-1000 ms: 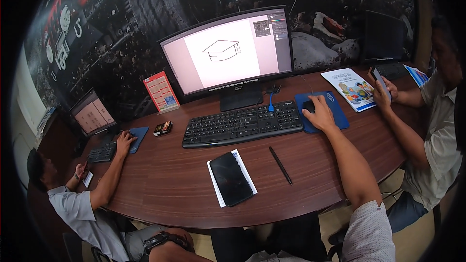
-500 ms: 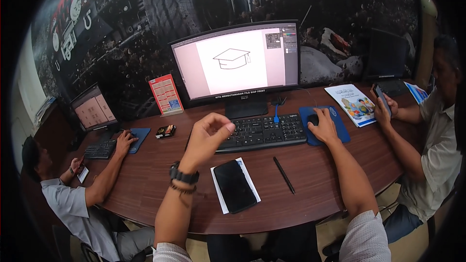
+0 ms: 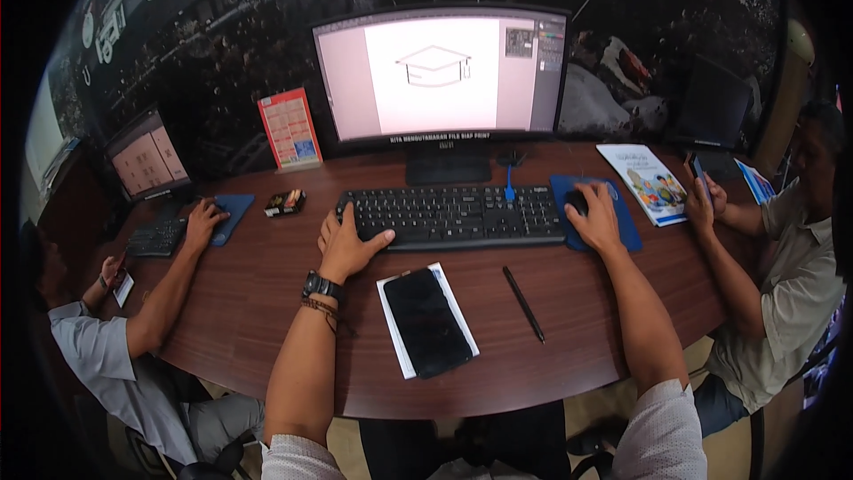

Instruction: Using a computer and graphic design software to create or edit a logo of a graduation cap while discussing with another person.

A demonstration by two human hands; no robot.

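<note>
Keyboard (image 3: pixel 462 216) and mouse (image 3: pixel 577 203) sat on the table (image 3: pixel 240 302), the mouse on a blue pad (image 3: pixel 627 228) just beyond the keyboard's right end. The left hand (image 3: pixel 348 251) lay at the keyboard's left end, its fingers spread over the keys and thumb held well apart, gripping nothing. The right hand's (image 3: pixel 599 224) fingers curled over the mouse, with only a narrow spread between them. The mouse looked light, hard and smooth, likely to slide easily and best held by its sides under a loose palm; the keyboard seemed stiff, broad and better pressed than lifted, though its ends offered the surest hold. A small dark box (image 3: pixel 284 203) stood left of the keyboard; what it contained could not be told.
</note>
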